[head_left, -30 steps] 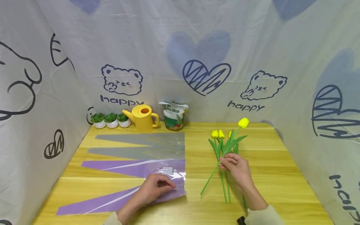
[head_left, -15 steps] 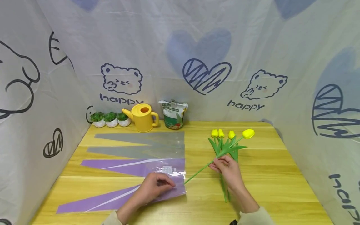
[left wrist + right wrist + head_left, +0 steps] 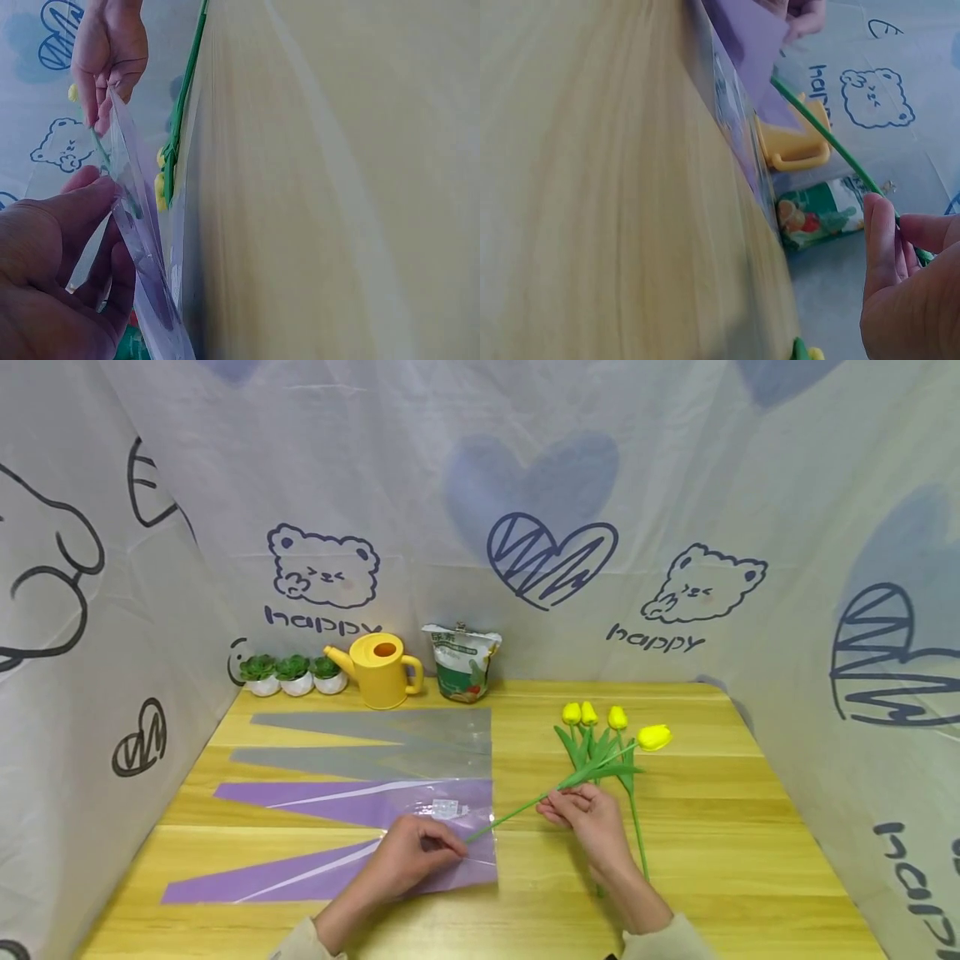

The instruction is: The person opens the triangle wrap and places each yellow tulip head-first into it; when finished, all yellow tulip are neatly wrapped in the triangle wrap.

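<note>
On the yellow wooden worktop (image 3: 697, 827), the left hand (image 3: 411, 860) pinches the wide open end of the nearest purple-and-clear plastic flower sleeve (image 3: 330, 877), its thumb and fingers lifting the top layer off the lower one; the left wrist view shows the film (image 3: 131, 202) held up between thumb and fingers. The right hand (image 3: 588, 818) pinches the thin green stem of a single yellow artificial tulip (image 3: 654, 737) between thumb and fingertips, with the stem's bare end pointing left, close to the sleeve's mouth by the left hand.

By my reading, the step in hand is feeding this tulip stem-first into the opened sleeve. The next move calls for the mouth to be kept parted while the stem end is steered between the two layers and slid toward the narrow tip, low enough that it does not catch the film's edge.

Three more yellow tulips (image 3: 592, 717) lie on the worktop just behind the right hand.

A second ago the held tulip stood nearly upright over the others, its stem end near the worktop's front; half a second ago it was tilted leftward. Now it lies lower and flatter, and the right hand has moved left toward the sleeve. The left hand has stayed at the sleeve's mouth.
</note>
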Available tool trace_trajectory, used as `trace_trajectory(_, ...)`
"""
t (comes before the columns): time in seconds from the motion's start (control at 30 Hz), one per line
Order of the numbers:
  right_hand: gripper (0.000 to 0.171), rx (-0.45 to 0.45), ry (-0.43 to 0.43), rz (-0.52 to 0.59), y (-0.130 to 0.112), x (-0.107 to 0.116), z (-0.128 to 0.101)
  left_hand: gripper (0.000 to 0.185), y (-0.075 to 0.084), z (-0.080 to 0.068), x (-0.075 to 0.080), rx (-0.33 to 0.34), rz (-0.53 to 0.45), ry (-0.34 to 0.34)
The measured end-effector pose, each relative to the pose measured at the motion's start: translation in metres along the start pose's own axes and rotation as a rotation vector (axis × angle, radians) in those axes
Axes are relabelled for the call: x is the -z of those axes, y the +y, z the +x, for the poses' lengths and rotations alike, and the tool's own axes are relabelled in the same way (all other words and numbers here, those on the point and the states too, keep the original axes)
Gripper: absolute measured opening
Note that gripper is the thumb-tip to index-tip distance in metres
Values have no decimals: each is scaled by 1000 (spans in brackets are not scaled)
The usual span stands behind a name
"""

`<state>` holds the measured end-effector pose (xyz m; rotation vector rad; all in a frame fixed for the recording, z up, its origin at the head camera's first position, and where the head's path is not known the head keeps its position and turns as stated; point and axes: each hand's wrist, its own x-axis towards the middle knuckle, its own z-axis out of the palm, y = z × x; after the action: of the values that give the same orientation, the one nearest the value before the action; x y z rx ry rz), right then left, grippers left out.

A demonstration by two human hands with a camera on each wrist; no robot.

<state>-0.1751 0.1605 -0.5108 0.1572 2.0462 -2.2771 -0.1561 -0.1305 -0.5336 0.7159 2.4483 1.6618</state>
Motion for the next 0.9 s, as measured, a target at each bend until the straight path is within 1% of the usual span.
trace_trajectory(0.2, 18, -9, -7, 1, 1, -6, -3, 8, 2, 1, 0, 34, -16, 11)
trace_trajectory(0.37, 17, -11, -13, 1, 2, -10, -3, 10, 2, 2, 0, 61, 9, 25)
trace_trajectory(0.53, 15, -29, -25, 52, 7, -16, -4, 11, 1, 3, 0, 84, 26, 46)
trace_trajectory(0.73, 16, -80, -36, 107, 12, -27, -8, 9, 2, 4, -2, 81, 12, 56)
trace_trajectory(0.9, 14, -83, -43, 126, 17, -37, -10, 9, 3, 7, -5, 64, 41, 68)
